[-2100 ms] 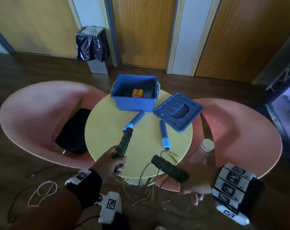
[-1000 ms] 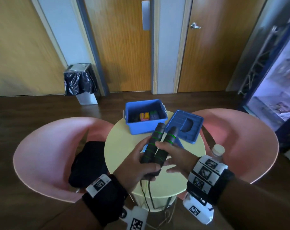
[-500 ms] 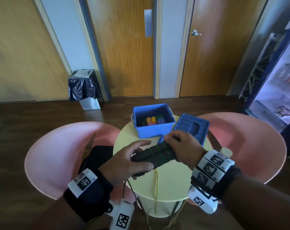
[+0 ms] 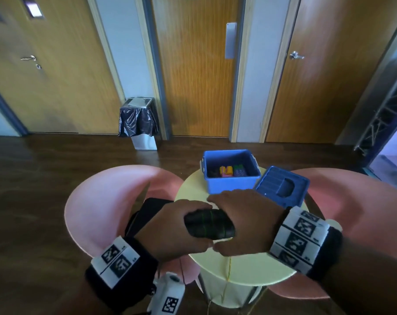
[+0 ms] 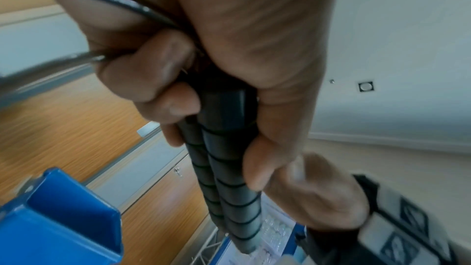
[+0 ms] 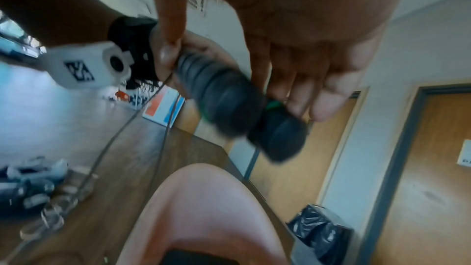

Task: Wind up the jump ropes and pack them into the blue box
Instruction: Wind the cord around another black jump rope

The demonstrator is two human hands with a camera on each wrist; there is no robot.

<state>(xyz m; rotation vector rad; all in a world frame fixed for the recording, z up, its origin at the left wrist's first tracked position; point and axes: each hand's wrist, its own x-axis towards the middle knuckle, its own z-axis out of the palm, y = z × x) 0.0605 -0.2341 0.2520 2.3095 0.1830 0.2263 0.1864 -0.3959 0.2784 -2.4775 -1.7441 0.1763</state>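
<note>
The jump rope handles (image 4: 210,226), 2 black foam grips with green rings, sit side by side in my hands above the near part of the round yellow table (image 4: 245,271). My left hand (image 4: 170,233) has its fingers wrapped around both handles near the cord end, as the left wrist view shows plainly. My right hand (image 4: 243,221) covers the free ends from above, thumb on 1 side and fingers on the other, pinching them together. The thin cord (image 6: 142,128) trails from the handles down toward the floor, so I judge the winding has not started; only the pairing of the handles is done.

The blue box (image 4: 230,171) stands open at the far side of the table, well apart from my hands, with a few small colored items already inside. Its lid (image 4: 281,186) lies just beside it on the right.

Left to do, as I read it: loop the hanging cord around the handles, place the bundle in the box, and deal with any other rope, which I cannot see here.
</note>
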